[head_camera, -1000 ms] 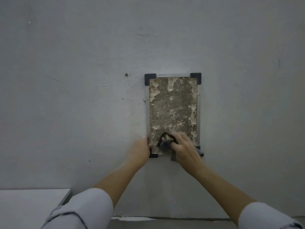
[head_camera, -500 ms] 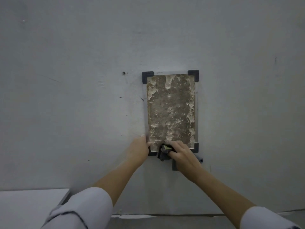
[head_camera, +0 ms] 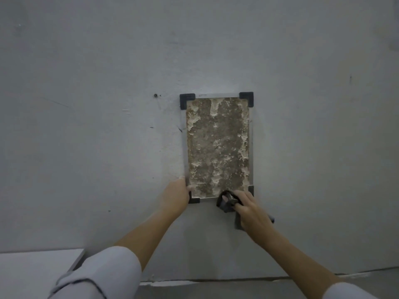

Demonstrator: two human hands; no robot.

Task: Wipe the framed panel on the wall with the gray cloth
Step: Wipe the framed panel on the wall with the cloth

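Right hand (head_camera: 248,209) grips bunched gray cloth (head_camera: 226,203) at panel (head_camera: 217,145) bottom edge. Panel upright on wall, long axis vertical, lies above fingers. Left hand (head_camera: 176,196) holds bottom-left corner.

The right hand (head_camera: 248,209) hides much of the gray cloth (head_camera: 225,204) and part of the bottom edge of the framed panel (head_camera: 218,147). The left sleeve (head_camera: 103,275) and right sleeve (head_camera: 349,291) run off the bottom.

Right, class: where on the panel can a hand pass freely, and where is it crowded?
Free: the framed panel below its top brackets. Crowded: its bottom edge, where the left hand holds the lower-left corner and the right hand holds the gray cloth.
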